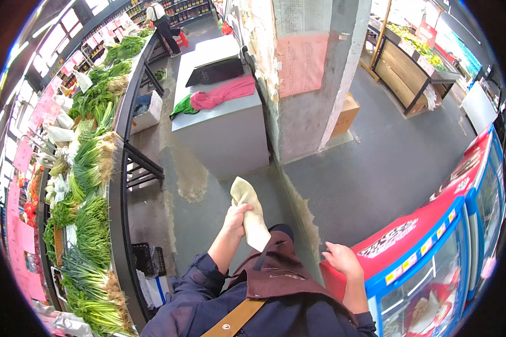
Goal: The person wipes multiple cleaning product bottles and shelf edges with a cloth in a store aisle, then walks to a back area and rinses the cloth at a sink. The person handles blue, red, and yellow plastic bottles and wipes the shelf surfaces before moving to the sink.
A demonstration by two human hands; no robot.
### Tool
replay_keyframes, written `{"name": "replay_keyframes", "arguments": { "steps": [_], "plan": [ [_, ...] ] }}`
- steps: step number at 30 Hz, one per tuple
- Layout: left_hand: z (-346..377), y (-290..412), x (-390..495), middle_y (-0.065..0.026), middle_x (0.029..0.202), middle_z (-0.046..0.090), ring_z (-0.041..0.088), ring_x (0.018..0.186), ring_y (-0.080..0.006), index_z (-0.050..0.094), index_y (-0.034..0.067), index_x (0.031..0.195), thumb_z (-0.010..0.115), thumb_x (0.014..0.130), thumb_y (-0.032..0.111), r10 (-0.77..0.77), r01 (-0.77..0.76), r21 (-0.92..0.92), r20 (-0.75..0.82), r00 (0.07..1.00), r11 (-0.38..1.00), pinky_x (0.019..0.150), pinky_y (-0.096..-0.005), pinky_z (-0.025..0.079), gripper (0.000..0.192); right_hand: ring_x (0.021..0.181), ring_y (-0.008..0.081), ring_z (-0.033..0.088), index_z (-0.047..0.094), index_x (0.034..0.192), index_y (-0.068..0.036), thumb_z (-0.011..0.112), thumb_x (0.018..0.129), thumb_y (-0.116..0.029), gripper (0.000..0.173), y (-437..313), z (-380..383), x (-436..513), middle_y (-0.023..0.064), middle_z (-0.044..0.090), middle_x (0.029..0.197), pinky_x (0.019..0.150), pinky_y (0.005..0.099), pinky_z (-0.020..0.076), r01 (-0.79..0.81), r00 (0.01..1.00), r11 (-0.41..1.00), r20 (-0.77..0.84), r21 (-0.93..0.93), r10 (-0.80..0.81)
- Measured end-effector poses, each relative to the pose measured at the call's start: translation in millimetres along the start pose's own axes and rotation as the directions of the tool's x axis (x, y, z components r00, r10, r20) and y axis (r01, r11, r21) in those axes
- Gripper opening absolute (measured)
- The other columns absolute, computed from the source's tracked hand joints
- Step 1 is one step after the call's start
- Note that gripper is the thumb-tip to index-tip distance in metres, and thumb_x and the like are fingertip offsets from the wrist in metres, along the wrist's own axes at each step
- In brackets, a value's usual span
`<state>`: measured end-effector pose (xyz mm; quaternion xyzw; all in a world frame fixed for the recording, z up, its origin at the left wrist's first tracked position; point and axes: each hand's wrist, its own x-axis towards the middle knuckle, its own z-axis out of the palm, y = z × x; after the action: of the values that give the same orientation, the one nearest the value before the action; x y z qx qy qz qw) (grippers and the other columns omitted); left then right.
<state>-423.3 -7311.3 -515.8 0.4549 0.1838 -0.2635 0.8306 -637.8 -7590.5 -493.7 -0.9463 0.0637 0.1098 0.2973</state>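
Bunched in the fist of my left hand (235,220) is a folded cream-coloured cloth (255,223), its ends sticking out above and below the fingers. My right hand (342,258) holds nothing and its fingers are partly spread. It is beside the red side of a chest freezer (388,242) with blue-framed glass lids; whether it touches the freezer I cannot tell. A maroon apron (278,278) with a tan strap covers my front.
A long stand of leafy vegetables (90,164) runs along the left. Ahead, a grey counter (223,143) bears pink and green cloths (223,94), beside a concrete pillar (305,101). Near shelves at the back is a person (162,25). A produce stand (405,71) is far right.
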Motion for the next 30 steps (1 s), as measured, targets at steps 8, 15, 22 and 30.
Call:
{"name": "replay_keyframes", "arguments": {
  "steps": [8, 15, 22, 30],
  "plan": [
    [161, -15, 154, -0.0142, 0.090, 0.060, 0.063, 0.076, -0.0308, 0.050, 0.001, 0.110, 0.057, 0.070, -0.002, -0.172, 0.170, 0.076, 0.019, 0.985, 0.982, 0.069, -0.0425, 0.055, 0.041, 0.089, 0.0385, 0.061, 0.057, 0.108, 0.002, 0.058, 0.085, -0.027, 0.037, 71, -119, 157, 0.0230, 0.064, 0.091, 0.078, 0.0456, 0.0485, 0.060, 0.974, 0.997, 0.223, -0.040, -0.049],
    [375, 17, 250, -0.0127, 0.083, 0.060, 0.061, 0.069, -0.0253, 0.055, -0.002, 0.105, 0.058, 0.073, 0.001, -0.299, 0.243, 0.308, 0.153, 0.942, 0.920, 0.062, -0.0388, 0.053, 0.032, 0.089, 0.0360, 0.062, 0.059, 0.111, 0.001, 0.062, 0.081, -0.022, 0.038, 127, -256, 248, 0.0206, 0.065, 0.093, 0.077, 0.0435, 0.0486, -0.209, 0.963, 0.968, 0.145, -0.140, 0.229],
    [513, 41, 280, -0.0099, 0.088, 0.062, 0.062, 0.072, -0.0222, 0.054, 0.004, 0.111, 0.065, 0.080, 0.012, -0.456, 0.364, 0.309, 0.318, 0.831, 0.879, 0.064, -0.0385, 0.053, 0.034, 0.085, 0.0377, 0.060, 0.058, 0.108, 0.002, 0.061, 0.082, -0.018, 0.033, 192, -329, 214, 0.0210, 0.063, 0.089, 0.075, 0.0442, 0.0481, -0.359, 0.900, 0.921, -0.205, 0.150, 0.384],
    [655, -45, 307, -0.0044, 0.107, 0.058, 0.058, 0.096, -0.0204, 0.048, 0.013, 0.122, 0.064, 0.086, 0.029, -0.610, 0.483, 0.387, 0.350, 0.711, 0.785, 0.082, -0.0389, 0.049, 0.042, 0.086, 0.0359, 0.064, 0.065, 0.102, 0.000, 0.060, 0.082, -0.027, 0.034, 277, -322, 83, 0.0229, 0.065, 0.089, 0.077, 0.0427, 0.0493, -0.785, 0.600, 0.559, 0.101, 0.268, 0.794]
  ]
}}
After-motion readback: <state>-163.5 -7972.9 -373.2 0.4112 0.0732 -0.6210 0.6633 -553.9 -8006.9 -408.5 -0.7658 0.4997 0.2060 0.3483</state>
